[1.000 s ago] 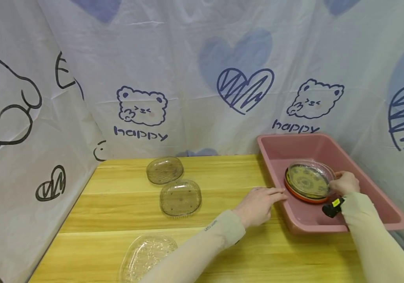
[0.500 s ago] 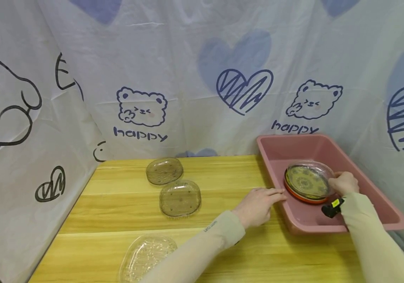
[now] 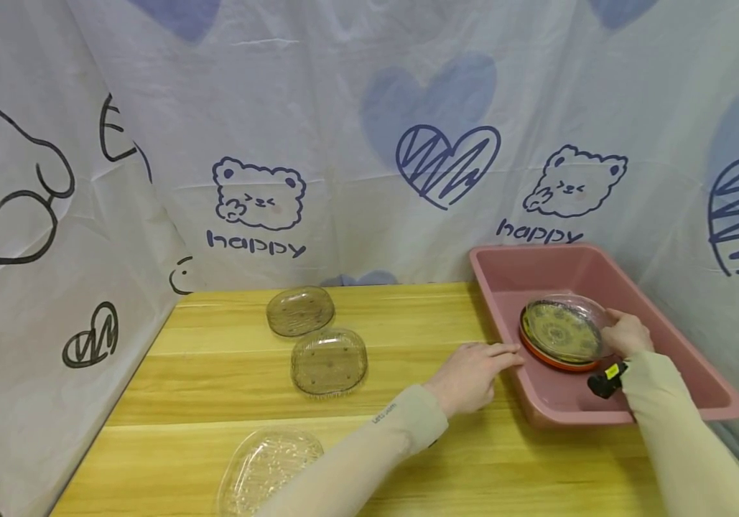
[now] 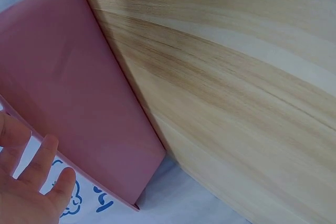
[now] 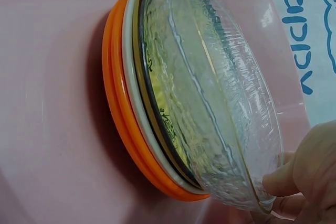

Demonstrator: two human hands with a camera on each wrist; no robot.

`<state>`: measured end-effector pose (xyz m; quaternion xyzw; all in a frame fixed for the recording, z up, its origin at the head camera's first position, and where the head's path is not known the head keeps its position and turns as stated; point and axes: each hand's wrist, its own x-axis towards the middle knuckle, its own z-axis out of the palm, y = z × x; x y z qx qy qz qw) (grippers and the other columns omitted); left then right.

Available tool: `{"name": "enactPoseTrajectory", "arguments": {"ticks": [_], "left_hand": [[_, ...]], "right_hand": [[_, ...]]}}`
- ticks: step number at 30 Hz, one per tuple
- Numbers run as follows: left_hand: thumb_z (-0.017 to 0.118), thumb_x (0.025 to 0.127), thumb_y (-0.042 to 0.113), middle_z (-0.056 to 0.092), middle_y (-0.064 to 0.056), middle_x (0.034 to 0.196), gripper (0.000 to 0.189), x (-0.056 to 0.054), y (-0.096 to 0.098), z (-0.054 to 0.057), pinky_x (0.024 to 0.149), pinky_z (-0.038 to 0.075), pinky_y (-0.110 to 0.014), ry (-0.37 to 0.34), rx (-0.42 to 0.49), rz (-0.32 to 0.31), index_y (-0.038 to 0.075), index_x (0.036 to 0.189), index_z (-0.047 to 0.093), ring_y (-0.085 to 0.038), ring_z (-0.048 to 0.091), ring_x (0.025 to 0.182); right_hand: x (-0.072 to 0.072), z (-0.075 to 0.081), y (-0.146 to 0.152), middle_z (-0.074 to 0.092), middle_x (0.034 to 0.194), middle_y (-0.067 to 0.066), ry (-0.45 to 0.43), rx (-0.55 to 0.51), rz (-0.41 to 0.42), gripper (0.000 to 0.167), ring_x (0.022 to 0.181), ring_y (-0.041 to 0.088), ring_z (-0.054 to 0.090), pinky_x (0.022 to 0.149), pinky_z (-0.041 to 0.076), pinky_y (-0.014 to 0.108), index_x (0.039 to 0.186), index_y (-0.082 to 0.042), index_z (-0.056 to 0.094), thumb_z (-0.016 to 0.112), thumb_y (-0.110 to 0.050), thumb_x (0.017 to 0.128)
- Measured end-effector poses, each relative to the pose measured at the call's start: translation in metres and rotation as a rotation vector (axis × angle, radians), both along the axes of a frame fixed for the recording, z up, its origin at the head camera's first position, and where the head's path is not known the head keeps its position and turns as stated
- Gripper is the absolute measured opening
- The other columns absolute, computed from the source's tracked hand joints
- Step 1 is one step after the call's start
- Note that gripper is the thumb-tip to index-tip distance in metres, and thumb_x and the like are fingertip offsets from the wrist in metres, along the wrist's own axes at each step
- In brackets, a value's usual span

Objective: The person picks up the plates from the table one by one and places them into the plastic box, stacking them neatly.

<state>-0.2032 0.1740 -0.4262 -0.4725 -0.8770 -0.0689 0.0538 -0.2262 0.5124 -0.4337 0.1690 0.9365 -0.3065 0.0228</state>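
Inside the pink basin (image 3: 673, 345), my right hand (image 3: 628, 334) pinches the rim of a clear textured plate (image 5: 247, 129) between thumb and fingers. That plate sits tilted over a stack of plates, with a yellow patterned plate (image 3: 553, 327) directly beneath it. Lower in the stack are a pale plate (image 5: 136, 98) and an orange plate (image 5: 118, 93). On the basin's left rim rest the fingertips of my left hand (image 3: 469, 377); its fingers are extended in the left wrist view, where the basin's outer wall (image 4: 79, 87) shows.
Two smoky clear dishes (image 3: 301, 311) stand at the back left of the wooden table (image 3: 201, 388). A larger clear plate (image 3: 272, 467) lies near the front, partly hidden by the left sleeve. A printed curtain (image 3: 343, 143) hangs behind the table and along its sides.
Hardly anything differs. My right hand has shifted very slightly left, still holding the clear plate; the left hand stays at the basin's rim.
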Motion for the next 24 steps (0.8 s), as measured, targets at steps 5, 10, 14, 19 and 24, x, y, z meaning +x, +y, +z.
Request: {"name": "enactPoseTrajectory", "arguments": {"ticks": [5, 10, 14, 19, 24], "left_hand": [[0.061, 0.090, 0.005, 0.037, 0.012, 0.162, 0.065, 0.0002, 0.0000, 0.0003, 0.122, 0.038, -0.031, 0.001, -0.002, 0.000, 0.029, 0.150, 0.048, -0.009, 0.046, 0.144], [0.060, 0.091, 0.005, 0.038, 0.012, 0.162, 0.065, 0.0002, -0.0002, 0.0003, 0.121, 0.038, -0.030, 0.005, -0.003, -0.004, 0.029, 0.150, 0.048, -0.010, 0.047, 0.143], [0.059, 0.092, 0.005, 0.039, 0.012, 0.162, 0.064, 0.0002, -0.0006, 0.0002, 0.121, 0.038, -0.029, 0.003, -0.002, -0.006, 0.030, 0.150, 0.048, -0.009, 0.047, 0.143], [0.060, 0.091, 0.005, 0.038, 0.012, 0.162, 0.065, 0.0002, -0.0006, -0.0002, 0.122, 0.038, -0.030, 0.003, -0.002, -0.002, 0.030, 0.150, 0.047, -0.009, 0.047, 0.143], [0.060, 0.092, 0.006, 0.037, 0.013, 0.163, 0.065, 0.0001, -0.0007, -0.0008, 0.121, 0.038, -0.029, 0.007, -0.010, -0.003, 0.031, 0.151, 0.046, -0.009, 0.047, 0.143]], "right_hand": [[-0.0004, -0.0015, -0.0005, 0.028, 0.149, 0.046, -0.012, -0.014, -0.007, 0.076, 0.053, 0.017, 0.030, 0.049, 0.032, 0.031, 0.155, 0.008, 0.022, 0.041, -0.005, 0.082], [0.0006, 0.0007, 0.0003, 0.028, 0.149, 0.044, -0.021, 0.023, 0.032, 0.075, 0.073, 0.033, 0.046, 0.059, 0.039, 0.032, 0.154, 0.010, 0.022, 0.040, -0.007, 0.084], [0.0016, 0.0027, 0.0003, 0.030, 0.149, 0.044, -0.041, 0.004, 0.049, 0.072, 0.096, 0.045, 0.062, 0.073, 0.050, 0.032, 0.153, 0.013, 0.022, 0.041, -0.011, 0.088], [0.0026, 0.0035, -0.0013, 0.031, 0.149, 0.043, -0.044, 0.001, 0.045, 0.071, 0.104, 0.045, 0.058, 0.075, 0.050, 0.033, 0.151, 0.015, 0.025, 0.043, -0.010, 0.087], [0.0056, 0.0057, -0.0033, 0.033, 0.148, 0.043, -0.020, 0.044, 0.055, 0.069, 0.109, 0.047, 0.048, 0.076, 0.044, 0.038, 0.149, 0.016, 0.029, 0.041, -0.010, 0.086]]}}
